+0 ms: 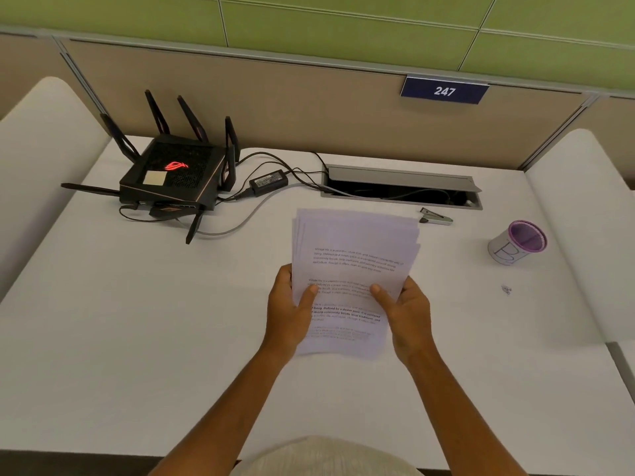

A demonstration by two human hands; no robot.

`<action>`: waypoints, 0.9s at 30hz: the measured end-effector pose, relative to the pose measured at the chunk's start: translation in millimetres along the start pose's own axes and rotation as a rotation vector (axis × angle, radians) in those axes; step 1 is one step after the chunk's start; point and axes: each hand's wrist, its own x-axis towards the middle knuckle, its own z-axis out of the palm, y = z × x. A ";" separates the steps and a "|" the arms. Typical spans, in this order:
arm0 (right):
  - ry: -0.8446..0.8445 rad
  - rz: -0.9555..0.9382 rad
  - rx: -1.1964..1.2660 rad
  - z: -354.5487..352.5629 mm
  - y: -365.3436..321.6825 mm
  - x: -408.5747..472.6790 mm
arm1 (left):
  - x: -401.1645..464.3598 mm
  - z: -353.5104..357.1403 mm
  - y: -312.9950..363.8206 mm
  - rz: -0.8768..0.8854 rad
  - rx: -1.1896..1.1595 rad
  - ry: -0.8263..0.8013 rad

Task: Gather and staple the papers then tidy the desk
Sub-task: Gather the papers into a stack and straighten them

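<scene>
A loose stack of printed white papers [354, 245] is held over the middle of the white desk [137, 321], its top edges fanned and uneven. My left hand [290, 310] grips the stack's left side with the thumb on top. My right hand [407, 314] grips the right side the same way. A small grey stapler [435, 217] lies on the desk behind and to the right of the papers, apart from both hands.
A black router [171, 173] with antennas and cables [240, 214] sits at the back left beside a power brick [268, 182]. An open cable tray [402, 190] runs along the back. A purple-rimmed cup [517, 243] stands at the right, and a small scrap [506, 289] lies near it.
</scene>
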 end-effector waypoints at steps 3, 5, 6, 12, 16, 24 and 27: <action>0.016 -0.123 0.011 3.5 -19.0 -2.9 | 3.6 2.3 20.4 0.079 -0.027 0.010; 0.020 -0.177 0.043 2.8 -24.4 -4.8 | 4.8 2.9 25.4 0.112 -0.047 0.014; 0.029 -0.181 0.044 1.9 -22.8 -5.6 | 4.1 3.4 24.9 0.113 -0.048 0.014; 0.051 -0.061 -0.093 -0.4 18.7 -10.4 | -8.9 7.2 -1.9 0.000 -0.054 0.033; 0.077 -0.054 -0.124 5.4 20.8 -8.1 | -6.9 11.7 5.6 -0.011 -0.063 0.024; 0.040 -0.058 -0.139 10.3 27.4 -4.3 | -6.4 15.9 1.4 -0.038 -0.046 0.020; 0.043 -0.059 -0.150 9.2 27.1 -1.1 | -6.4 16.7 -1.0 -0.049 -0.023 0.006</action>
